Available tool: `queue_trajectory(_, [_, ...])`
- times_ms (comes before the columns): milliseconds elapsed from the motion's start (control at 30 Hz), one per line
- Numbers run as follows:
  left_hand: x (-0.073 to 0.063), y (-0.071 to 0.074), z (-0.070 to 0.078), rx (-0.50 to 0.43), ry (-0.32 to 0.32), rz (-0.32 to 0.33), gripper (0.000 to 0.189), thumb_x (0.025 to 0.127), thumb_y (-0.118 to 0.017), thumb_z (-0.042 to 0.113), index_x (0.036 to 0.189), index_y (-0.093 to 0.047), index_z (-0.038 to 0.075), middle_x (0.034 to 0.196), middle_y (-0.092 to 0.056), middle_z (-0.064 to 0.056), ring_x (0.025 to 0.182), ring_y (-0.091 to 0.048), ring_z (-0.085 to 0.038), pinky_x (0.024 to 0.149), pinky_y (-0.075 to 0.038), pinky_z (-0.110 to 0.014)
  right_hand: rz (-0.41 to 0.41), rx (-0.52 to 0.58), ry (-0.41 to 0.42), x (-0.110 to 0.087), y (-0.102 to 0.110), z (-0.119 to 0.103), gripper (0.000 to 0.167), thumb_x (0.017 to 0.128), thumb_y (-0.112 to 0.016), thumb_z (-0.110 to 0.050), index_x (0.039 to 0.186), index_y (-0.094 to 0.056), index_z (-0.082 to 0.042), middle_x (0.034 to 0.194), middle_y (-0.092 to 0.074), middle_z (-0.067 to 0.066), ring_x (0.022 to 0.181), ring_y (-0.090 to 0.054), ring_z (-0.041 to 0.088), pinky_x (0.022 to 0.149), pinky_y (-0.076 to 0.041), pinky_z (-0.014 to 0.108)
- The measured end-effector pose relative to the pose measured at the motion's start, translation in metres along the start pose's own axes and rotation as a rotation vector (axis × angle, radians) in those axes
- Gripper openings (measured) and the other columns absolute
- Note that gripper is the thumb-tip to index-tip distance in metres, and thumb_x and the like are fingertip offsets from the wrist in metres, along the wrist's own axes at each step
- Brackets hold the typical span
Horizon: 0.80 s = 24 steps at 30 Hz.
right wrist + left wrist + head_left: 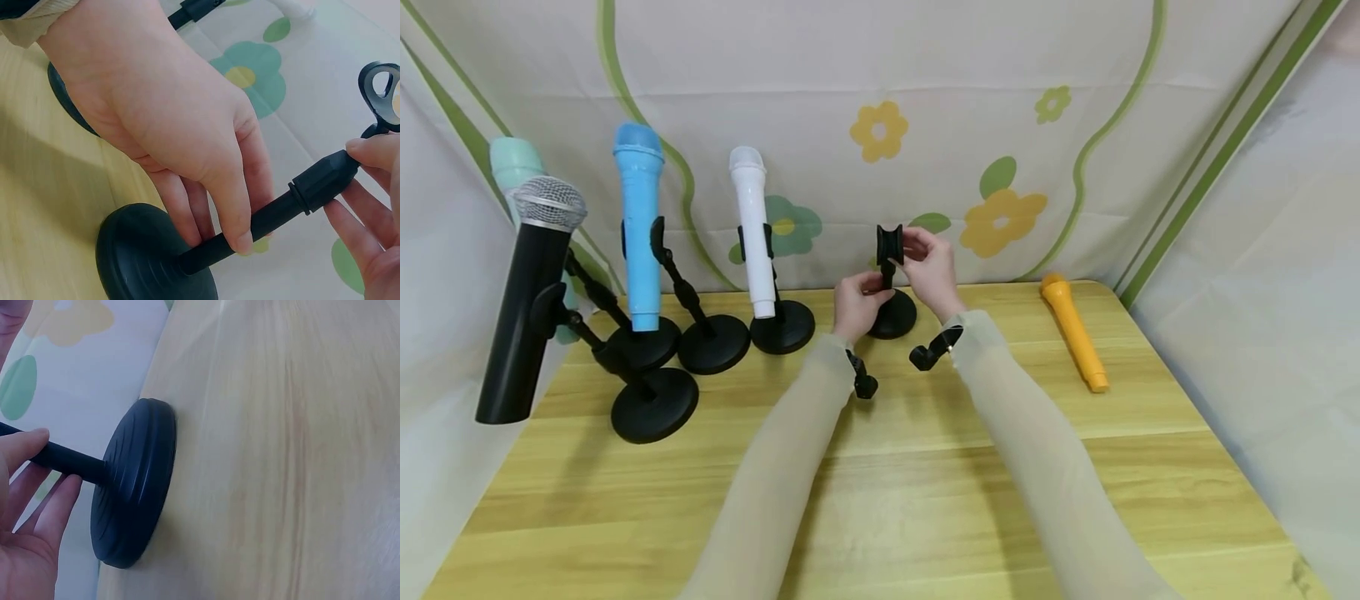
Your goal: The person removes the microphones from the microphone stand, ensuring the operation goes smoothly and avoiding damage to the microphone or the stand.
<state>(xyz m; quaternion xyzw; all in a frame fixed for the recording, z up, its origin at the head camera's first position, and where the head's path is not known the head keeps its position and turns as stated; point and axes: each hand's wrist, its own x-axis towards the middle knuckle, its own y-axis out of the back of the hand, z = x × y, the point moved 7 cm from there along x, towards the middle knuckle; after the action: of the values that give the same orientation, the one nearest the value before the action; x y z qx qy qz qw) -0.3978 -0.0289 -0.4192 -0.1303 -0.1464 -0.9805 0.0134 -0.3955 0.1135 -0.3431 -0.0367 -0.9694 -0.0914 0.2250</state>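
Note:
A black desktop microphone stand (895, 318) stands upright on the table near the back. Its clip (890, 247) holds no microphone. My left hand (856, 307) pinches the thin pole (74, 464) just above the round base (134, 487), thumb on one side and fingers on the other. Higher up, my right hand (932, 271) grips the thick collar (324, 181) right below the clip. In the right wrist view both hands show along the same pole, the left one nearer the base.
To the left, several stands carry a white microphone (751, 225), a blue one (642, 233), a black one (523, 325) and a mint one (516, 160). An orange microphone (1075, 333) lies at the right on the wooden table (910, 517). A flowered cloth (820, 50) hangs behind.

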Motion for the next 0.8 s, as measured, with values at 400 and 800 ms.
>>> queue_trajectory(400, [-0.002, 0.0, -0.004, -0.012, 0.034, -0.028, 0.032, 0.089, -0.081, 0.008, 0.12, -0.073, 0.004, 0.108, -0.075, -0.011, 0.1, -0.072, -0.023, 0.092, -0.056, -0.034, -0.027, -0.068, -0.036, -0.001, -0.003, 0.004, 0.033, 0.09, -0.077, 0.0, 0.122, -0.071, -0.003, 0.11, -0.074, 0.013, 0.101, -0.071, 0.023, 0.092, -0.055, 0.031])
queue_trajectory(800, [-0.019, 0.018, -0.008, -0.144, 0.039, -0.034, 0.047, 0.09, -0.081, 0.01, 0.133, -0.065, 0.001, 0.13, -0.065, -0.018, 0.117, -0.064, -0.028, 0.099, -0.052, -0.038, -0.079, 0.036, -0.069, -0.017, 0.007, 0.012, 0.053, 0.089, -0.081, -0.008, 0.139, -0.063, -0.01, 0.124, -0.07, 0.01, 0.112, -0.067, 0.022, 0.097, -0.053, 0.033])
